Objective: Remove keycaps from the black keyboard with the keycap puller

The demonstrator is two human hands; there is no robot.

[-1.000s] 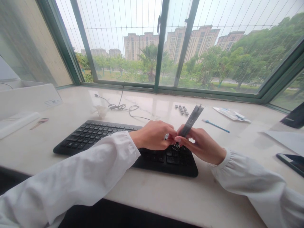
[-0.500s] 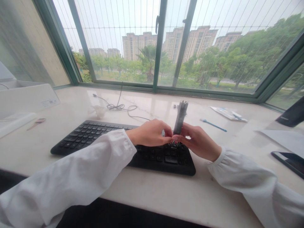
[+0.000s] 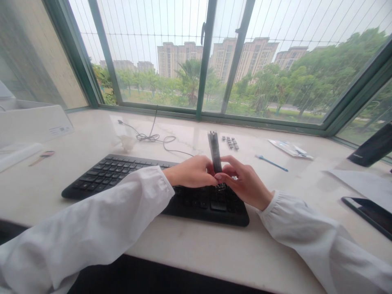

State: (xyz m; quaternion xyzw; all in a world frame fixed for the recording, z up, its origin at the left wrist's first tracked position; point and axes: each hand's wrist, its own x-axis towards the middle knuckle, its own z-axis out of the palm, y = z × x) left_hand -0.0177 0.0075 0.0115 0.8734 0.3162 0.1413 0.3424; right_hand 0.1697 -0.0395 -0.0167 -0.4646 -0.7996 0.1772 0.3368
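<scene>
A black keyboard (image 3: 122,175) lies on the pale window counter (image 3: 196,245) in front of me. Above its right end my right hand (image 3: 245,183) grips a slim grey keycap puller (image 3: 214,152), which stands almost upright with its wire end down at the keys. My left hand (image 3: 191,173) is curled beside it, fingertips pressed against the puller's lower end. What sits between those fingertips is hidden. Both arms wear white sleeves.
Several loose dark keycaps (image 3: 230,142) lie behind my hands. A coiled cable (image 3: 151,136), a blue stick (image 3: 271,162), a plastic packet (image 3: 290,148), a phone (image 3: 369,212), paper (image 3: 361,181) and a white box (image 3: 30,122) sit around the counter.
The puller has swung from leaning right to nearly upright, tilting slightly left. Both hands shifted a little to the left over the keyboard's right end.
</scene>
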